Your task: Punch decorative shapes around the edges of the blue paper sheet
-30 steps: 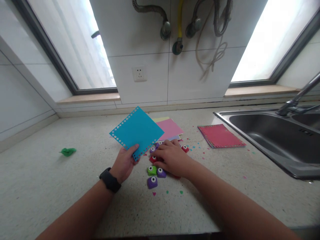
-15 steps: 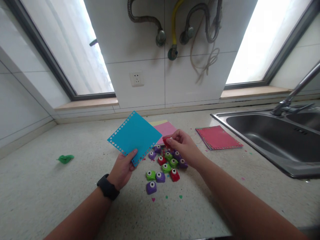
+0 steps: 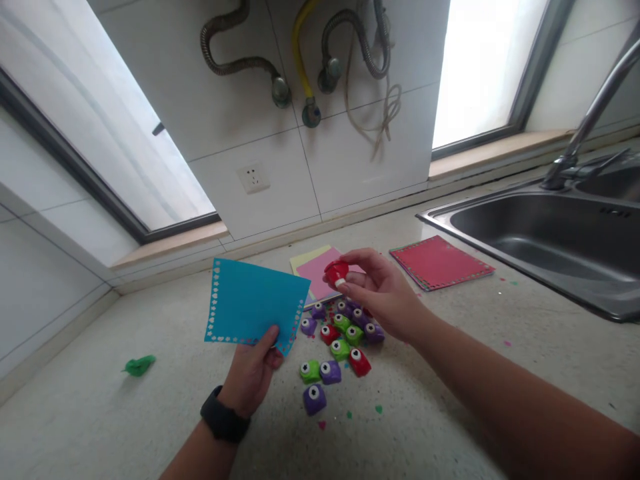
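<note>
A blue sheet of paper (image 3: 255,300) is pinched at its lower right corner by my left hand (image 3: 257,373), thumb on top. Small shapes are punched along its left, bottom and right edges. My right hand (image 3: 383,290) grips a red craft punch (image 3: 337,272) between thumb and fingers, held up to the right of the sheet and apart from it. Below, several more craft punches lie on the counter, among them a purple one (image 3: 315,398), a green one (image 3: 310,371) and a red one (image 3: 359,361).
Pink paper (image 3: 320,263) and yellow sheets lie behind the punches. A stack topped with red punched paper (image 3: 437,260) sits beside the steel sink (image 3: 535,233). On the left is a crumpled green item (image 3: 140,365). Small paper cut-outs (image 3: 379,409) are scattered over the counter (image 3: 165,427).
The blue sheet has turned, so its punched left edge now stands nearly upright. The red punch has been raised and tilted in my right hand. The whole view has tilted.
</note>
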`<state>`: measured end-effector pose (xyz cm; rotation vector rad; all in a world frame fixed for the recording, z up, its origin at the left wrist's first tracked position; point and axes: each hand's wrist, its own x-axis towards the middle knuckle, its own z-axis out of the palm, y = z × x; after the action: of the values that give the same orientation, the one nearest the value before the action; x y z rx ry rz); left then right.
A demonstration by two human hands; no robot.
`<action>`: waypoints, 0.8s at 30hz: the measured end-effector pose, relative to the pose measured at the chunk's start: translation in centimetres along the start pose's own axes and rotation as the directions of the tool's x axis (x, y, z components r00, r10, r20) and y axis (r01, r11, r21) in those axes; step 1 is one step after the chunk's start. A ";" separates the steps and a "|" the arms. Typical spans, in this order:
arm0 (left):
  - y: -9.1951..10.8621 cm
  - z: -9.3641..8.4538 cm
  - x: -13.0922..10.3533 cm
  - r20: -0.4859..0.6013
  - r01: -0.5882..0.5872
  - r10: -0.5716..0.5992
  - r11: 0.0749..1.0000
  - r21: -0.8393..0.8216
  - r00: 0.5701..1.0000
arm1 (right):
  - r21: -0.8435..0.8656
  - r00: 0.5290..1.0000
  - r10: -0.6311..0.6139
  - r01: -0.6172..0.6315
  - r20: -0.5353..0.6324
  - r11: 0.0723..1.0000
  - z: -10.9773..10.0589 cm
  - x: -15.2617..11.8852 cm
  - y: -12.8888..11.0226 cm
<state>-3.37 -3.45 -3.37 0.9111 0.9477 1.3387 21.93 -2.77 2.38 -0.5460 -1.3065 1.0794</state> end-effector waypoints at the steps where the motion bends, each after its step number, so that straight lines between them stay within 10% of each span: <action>1: 0.0 -0.1 0.0 0.000 -0.003 0.003 1.000 0.003 1.000 | -0.008 0.999 -0.039 0.039 0.006 0.999 0.2 -0.2 -0.1; 11: -0.3 -0.4 0.4 -0.020 -0.033 0.032 0.998 -0.058 0.999 | -0.595 0.866 -0.458 0.480 0.202 0.645 1.0 -1.8 -0.9; 24: -0.2 -0.3 0.4 0.035 -0.063 0.065 0.996 -0.056 0.997 | -0.557 0.866 -0.459 0.486 0.200 0.673 1.8 -2.2 -0.6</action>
<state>-3.55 -3.06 -3.70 0.9279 0.8564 1.3913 20.64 -5.42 2.23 -0.5907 -1.7154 0.2222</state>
